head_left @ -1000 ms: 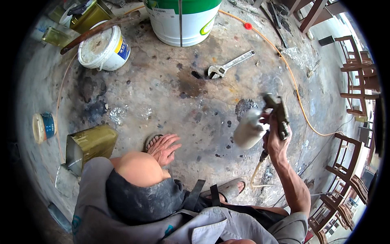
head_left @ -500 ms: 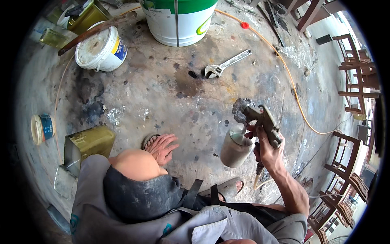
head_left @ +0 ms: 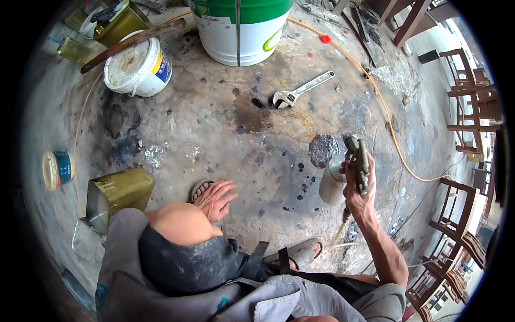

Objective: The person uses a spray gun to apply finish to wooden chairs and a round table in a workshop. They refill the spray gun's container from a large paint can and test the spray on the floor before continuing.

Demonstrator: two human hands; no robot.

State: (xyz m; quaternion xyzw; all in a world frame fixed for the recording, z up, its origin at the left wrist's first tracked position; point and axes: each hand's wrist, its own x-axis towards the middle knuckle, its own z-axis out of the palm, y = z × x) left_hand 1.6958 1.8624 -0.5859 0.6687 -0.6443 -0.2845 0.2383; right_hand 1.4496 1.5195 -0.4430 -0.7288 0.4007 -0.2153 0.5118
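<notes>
My right hand point(head_left: 359, 194) grips a metal spray gun point(head_left: 360, 163) by its handle, held above the stained floor. A pale, scuffed paint cup point(head_left: 331, 188) hangs at the gun's left side, partly behind my fingers. From the handle's lower end an air hose point(head_left: 340, 234) runs down. My left hand point(head_left: 215, 199) hangs past my bent knee, fingers stretched and holding nothing, just above my sandalled foot. An adjustable wrench point(head_left: 303, 90) lies on the floor ahead of the gun, beyond a dark round stain.
A large green-and-white bucket point(head_left: 220, 40) stands at the far middle. Left of it, a wooden stick point(head_left: 129, 43) lies across a lidded white pail point(head_left: 127, 70). A golden tin point(head_left: 126, 190) is by my left knee. An orange hose point(head_left: 380, 94) curves along the right, near wooden chair frames point(head_left: 456, 209).
My right hand has moved the spray gun to the right and turned it, so its nozzle end points farther ahead. My left hand stays over the foot. The whole view has shifted slightly.
</notes>
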